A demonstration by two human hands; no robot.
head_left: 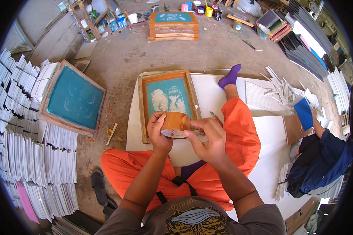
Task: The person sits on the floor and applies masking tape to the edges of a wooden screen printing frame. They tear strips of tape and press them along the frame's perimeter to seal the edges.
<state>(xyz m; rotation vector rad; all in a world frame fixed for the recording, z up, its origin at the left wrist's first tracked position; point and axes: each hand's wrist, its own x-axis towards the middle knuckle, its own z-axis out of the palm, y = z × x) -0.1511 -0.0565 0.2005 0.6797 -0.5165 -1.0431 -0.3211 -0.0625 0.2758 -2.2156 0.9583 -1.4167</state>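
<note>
Both hands meet on a roll of brown tape (175, 124), held in the air just over the near edge of the wooden screen frame (168, 102), which lies on the white board (211, 94). Left hand (159, 131) is curled around the roll and grips it firmly. Right hand (208, 139) pinches at the roll's side with thumb and fingertips, probably searching for the loose end. To do this well, I think the roll should stay steady while the nail lifts the end slowly.
</note>
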